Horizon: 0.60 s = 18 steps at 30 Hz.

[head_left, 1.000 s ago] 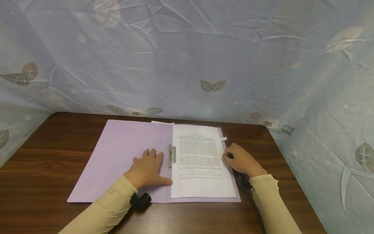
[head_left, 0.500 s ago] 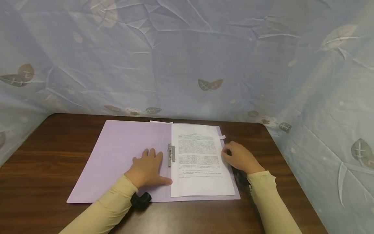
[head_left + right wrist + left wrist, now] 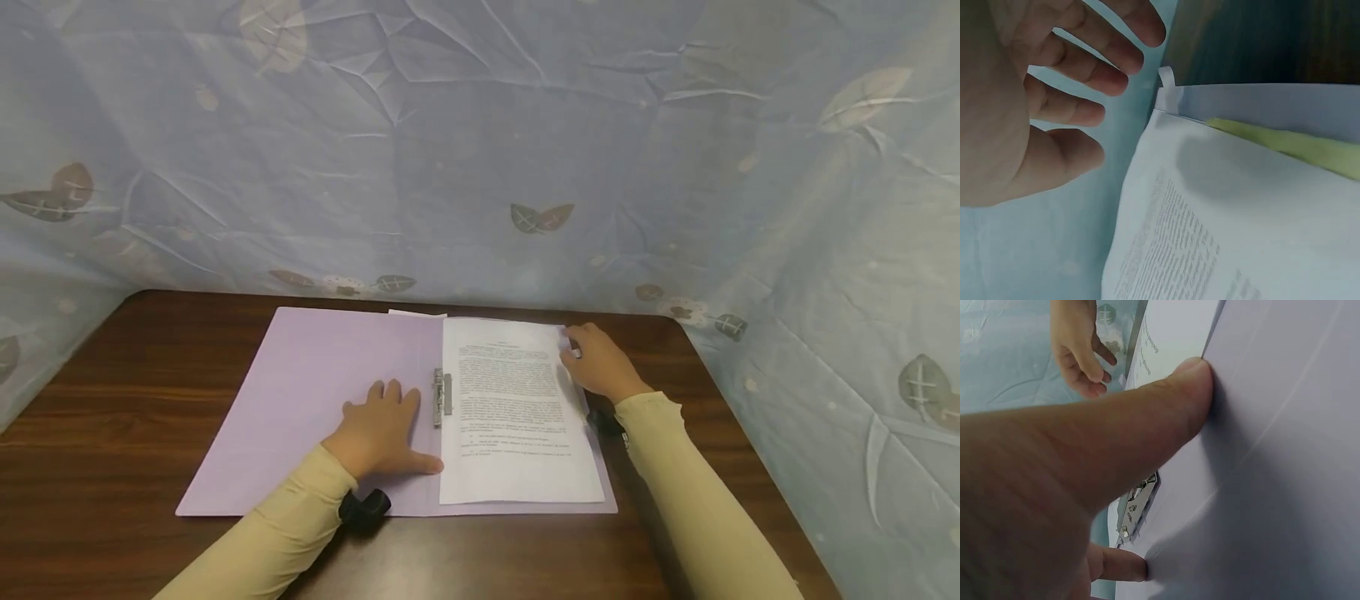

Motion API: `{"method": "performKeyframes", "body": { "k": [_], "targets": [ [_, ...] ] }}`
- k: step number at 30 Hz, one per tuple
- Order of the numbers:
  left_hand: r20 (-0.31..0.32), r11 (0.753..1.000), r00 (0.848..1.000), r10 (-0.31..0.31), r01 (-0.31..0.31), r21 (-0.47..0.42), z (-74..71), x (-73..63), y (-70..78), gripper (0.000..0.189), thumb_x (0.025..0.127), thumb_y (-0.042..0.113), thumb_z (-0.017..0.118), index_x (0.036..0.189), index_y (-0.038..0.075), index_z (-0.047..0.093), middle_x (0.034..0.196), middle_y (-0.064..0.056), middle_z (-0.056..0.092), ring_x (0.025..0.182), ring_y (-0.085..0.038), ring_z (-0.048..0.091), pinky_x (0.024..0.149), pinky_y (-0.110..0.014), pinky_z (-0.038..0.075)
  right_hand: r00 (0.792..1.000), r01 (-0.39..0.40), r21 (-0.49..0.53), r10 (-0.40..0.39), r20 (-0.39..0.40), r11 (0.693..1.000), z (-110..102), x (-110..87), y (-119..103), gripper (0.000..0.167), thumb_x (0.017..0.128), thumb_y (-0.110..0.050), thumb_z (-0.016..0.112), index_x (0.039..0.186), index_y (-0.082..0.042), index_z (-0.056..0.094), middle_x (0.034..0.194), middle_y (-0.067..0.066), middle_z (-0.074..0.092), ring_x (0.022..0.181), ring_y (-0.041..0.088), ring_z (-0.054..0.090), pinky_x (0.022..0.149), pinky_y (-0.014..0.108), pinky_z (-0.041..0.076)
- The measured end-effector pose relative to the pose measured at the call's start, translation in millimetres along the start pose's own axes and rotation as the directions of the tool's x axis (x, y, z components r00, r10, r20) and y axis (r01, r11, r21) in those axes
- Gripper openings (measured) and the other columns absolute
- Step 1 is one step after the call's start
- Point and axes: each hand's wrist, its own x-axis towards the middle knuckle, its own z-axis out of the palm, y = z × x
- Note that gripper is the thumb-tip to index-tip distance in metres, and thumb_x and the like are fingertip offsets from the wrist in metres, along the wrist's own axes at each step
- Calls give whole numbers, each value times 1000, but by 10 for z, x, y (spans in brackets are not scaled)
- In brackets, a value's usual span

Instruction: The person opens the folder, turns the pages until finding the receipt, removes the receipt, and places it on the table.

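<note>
A light purple folder (image 3: pixel 330 350) lies spread flat, with a metal clip (image 3: pixel 438 398) near its spine. On its right half sits a printed sheet of paper (image 3: pixel 517 479). My left hand (image 3: pixel 378 433) rests on the folder's left half, fingers spread, thumb tip at the sheet's left edge. My right hand (image 3: pixel 602 364) is over the upper right edge of the sheet; in the right wrist view its fingers are slightly bent, apart and hold nothing. Near them a white tab (image 3: pixel 1167 77) sticks out of the folder, and a yellow-green strip (image 3: pixel 1291 140) shows under the sheet's edge.
The folder lies on a dark brown wooden table (image 3: pixel 97 433). A pale blue patterned cloth (image 3: pixel 465 167) hangs behind and at the sides. A thin white strip (image 3: pixel 417 314) pokes out past the folder's far edge.
My right hand has moved away from the sheet's right edge, up toward its far right corner, and its pinched fingers have parted. The left hand has stayed in place.
</note>
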Motion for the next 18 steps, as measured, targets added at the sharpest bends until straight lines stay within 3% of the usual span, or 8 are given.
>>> {"method": "performKeyframes", "body": {
  "k": [6,12,18],
  "targets": [
    [6,1000,1000,-4,4,5,-17,-2,-9,112,68,75,81,143,-3,52,140,-32,49,135,-53,44,89,-80,42,999,-27,9,27,39,1000,64,216,33,51,103,-25,56,146,2,53,145,28,50,129,42,53,111,59,41],
    [10,1000,1000,-12,12,1,-17,-12,-3,110,68,74,81,142,-2,53,135,-29,51,130,-48,47,87,-76,46,997,1,-28,1,81,1000,166,371,83,51,103,-25,57,144,5,53,146,32,48,136,47,46,113,61,38],
    [4,1000,1000,-16,16,-2,1,-7,-8,111,68,74,82,142,-2,53,135,-30,51,130,-49,47,88,-77,45,988,-74,-80,84,129,994,240,460,97,66,102,-35,58,151,8,43,154,36,36,141,53,35,114,65,33]
  ]
}}
